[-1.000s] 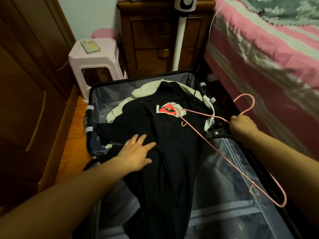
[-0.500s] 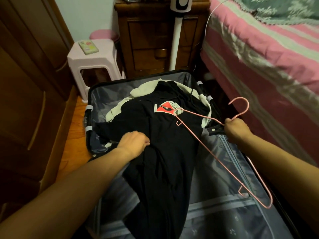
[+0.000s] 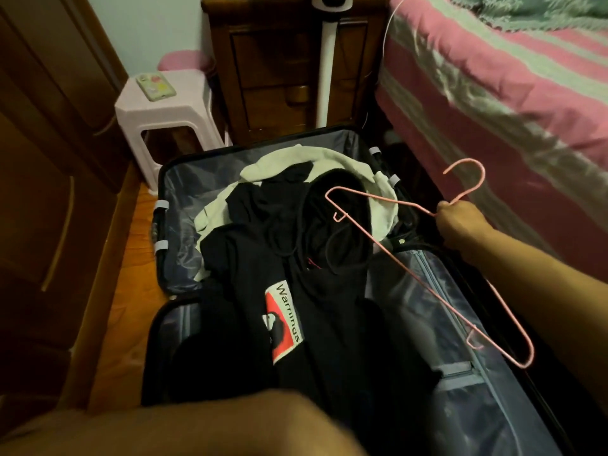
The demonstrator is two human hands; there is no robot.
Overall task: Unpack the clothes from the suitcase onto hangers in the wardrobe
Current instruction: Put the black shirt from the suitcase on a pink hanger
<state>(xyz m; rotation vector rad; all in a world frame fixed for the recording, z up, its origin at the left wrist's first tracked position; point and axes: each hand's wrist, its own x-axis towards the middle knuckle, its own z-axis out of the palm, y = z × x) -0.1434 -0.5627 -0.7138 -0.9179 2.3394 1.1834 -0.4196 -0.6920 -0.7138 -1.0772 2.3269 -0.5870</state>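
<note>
Head view: the right hand (image 3: 455,222) is curled in a fist round the neck of a pink wire hanger (image 3: 427,258), just under its hook, and holds it tilted above the open suitcase (image 3: 460,324). The hook points up toward the bed (image 3: 493,77); one shoulder of the hanger reaches over the clothes and the other slants down over the grey lined half nearest the camera. Of the left side only a blurred forearm (image 3: 197,426) shows, crossing the bottom edge; the left hand itself is out of sight, so I cannot tell whether its fingers are spread or closed.

A black hoodie (image 3: 312,307) lies crumpled across the middle of the suitcase, spanning both halves, its hood and drawstrings toward the far end and a red and white patch (image 3: 283,324) reading "Warnings" facing up. Under it, in the far half, lies a pale cream garment (image 3: 329,166).

The suitcase lies on a wooden floor (image 3: 128,291) between the dark wooden wardrobe (image 3: 39,192) on the left and the pink and green striped bed on the right. Beyond it stand a pale pink plastic stool (image 3: 171,116) with a phone (image 3: 155,86) on top, a wooden nightstand (image 3: 279,77) and a white pole (image 3: 327,70).
</note>
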